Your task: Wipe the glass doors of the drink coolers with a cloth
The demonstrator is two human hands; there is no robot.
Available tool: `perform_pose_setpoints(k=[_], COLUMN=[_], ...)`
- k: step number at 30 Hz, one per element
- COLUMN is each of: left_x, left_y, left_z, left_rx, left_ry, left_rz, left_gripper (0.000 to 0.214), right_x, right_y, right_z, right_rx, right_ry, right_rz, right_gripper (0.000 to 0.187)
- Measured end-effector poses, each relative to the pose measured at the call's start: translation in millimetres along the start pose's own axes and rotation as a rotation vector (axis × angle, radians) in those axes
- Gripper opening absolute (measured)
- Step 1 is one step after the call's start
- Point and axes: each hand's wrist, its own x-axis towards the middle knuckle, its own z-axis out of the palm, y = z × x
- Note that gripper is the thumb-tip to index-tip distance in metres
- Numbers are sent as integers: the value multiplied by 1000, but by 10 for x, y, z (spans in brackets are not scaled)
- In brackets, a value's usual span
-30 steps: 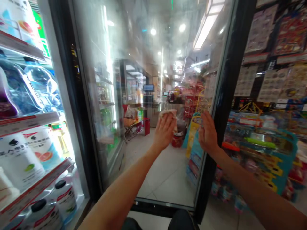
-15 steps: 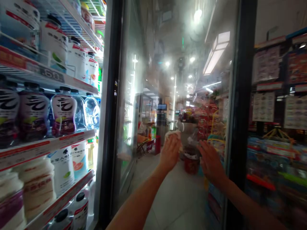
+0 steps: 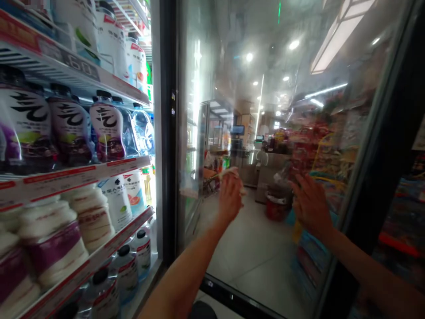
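Observation:
My left hand point(image 3: 230, 197) presses a pale, crumpled cloth point(image 3: 231, 172) against the glass door point(image 3: 252, 248) of a drinks fridge. Most of the cloth is hidden under my fingers. To the right, my right hand point(image 3: 311, 204) is raised with its fingers stretched out and holds nothing. It is at the glass near the door's dark right frame point(image 3: 375, 146); whether the palm touches, I cannot tell. The door stands open, and its glass is hazy with reflections of ceiling lights.
On the left, lit fridge shelves point(image 3: 76, 175) hold rows of bottles, among them a purple-labelled bottle point(image 3: 105, 128) and a wide cream-coloured bottle point(image 3: 93, 217). Through the glass are a tiled floor, a red bucket point(image 3: 276, 208) and a counter. Goods hang beyond the door's right edge.
The view has tilted down and turned, bringing the door's bottom frame into sight. My left hand and the cloth sit slightly further left in view; my right hand stays outstretched.

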Motion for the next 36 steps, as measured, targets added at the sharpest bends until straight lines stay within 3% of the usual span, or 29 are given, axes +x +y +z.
perform_pose_setpoints(k=[2,4,9,10,12,14,16,18,20,24,26,28,30,32,34,36], left_x=[-180,-290,-350,-356,-383,-426,-459,-459,-424,-290,-224,-173,-132,-95,-66,-54], left_y=[214,172,-573,-638,-564,-286,4,109,-38,-523,-481,-208,118,274,151,-173], left_z=[26,4,-114,-115,-81,-23,22,21,-26,-94,-59,5,57,58,2,-79], left_rx=[-53,-59,71,88,101,69,-3,-50,-35,58,70,31,-34,-89,-97,-67], left_ry=[-106,-99,173,205,218,143,14,-58,-17,174,204,118,-52,-180,-131,34], left_rz=[219,232,-289,-350,-394,-296,-68,113,87,-281,-351,-212,92,360,335,86], left_gripper=[60,59,68,69,70,68,64,61,60,64,63,61,58,56,51,48], right_x=[-4,-11,-20,-17,-10,-2,1,-1,-10,-30,-32,-28,-22,-21,-29,-42], right_y=[10,35,33,17,-16,-36,-34,-12,12,5,-27,-58,-70,-57,-29,-9], right_z=[1,-4,-6,0,16,29,32,24,13,18,32,41,35,16,-8,-25], right_rx=[-18,-27,-20,-23,-31,-38,-39,-31,-15,-9,-14,-9,-3,-8,-15,-14], right_ry=[-2,-9,-31,-27,-8,10,24,14,-10,-24,-23,-20,-13,-16,-22,-28], right_rz=[-14,-34,-17,-13,-8,-8,-13,-13,-6,7,23,37,40,34,19,8], right_gripper=[56,56,55,55,54,54,54,55,56,56,56,57,58,58,58,57])
